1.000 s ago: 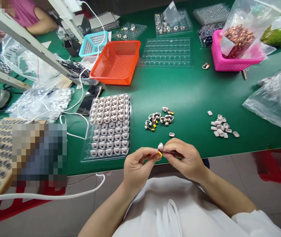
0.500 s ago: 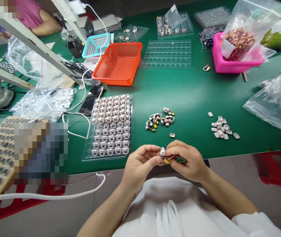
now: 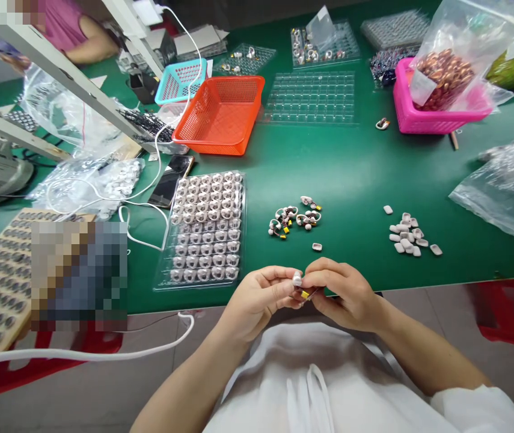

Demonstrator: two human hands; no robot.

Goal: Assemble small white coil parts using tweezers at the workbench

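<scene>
Close to my body, over the table's front edge, both hands pinch one small white earphone piece point(image 3: 297, 279) with a yellow tab and thin dark wires hanging below it. My left hand point(image 3: 257, 300) is closed on it from the left, thumb and fingertips together. From the right, my right hand point(image 3: 344, 294) is closed at its side and wires; the fingers hide part of it. Just beyond lie several similar white pieces with yellow tabs point(image 3: 289, 216) and a single small white cap point(image 3: 317, 246). A pile of white caps point(image 3: 406, 234) lies to the right.
A clear tray of white pieces point(image 3: 207, 228) is at left, beside a phone point(image 3: 171, 183) and white cable point(image 3: 146, 245). Beyond are an orange basket point(image 3: 223, 117), a transparent tray point(image 3: 311, 99) and a pink basket point(image 3: 441, 117). Another person's arm point(image 3: 94, 42) is at far left.
The white piece has tilted slightly between my fingers, and the yellow tab shows more clearly. My left thumb has shifted a little. The whole view has moved slightly.
</scene>
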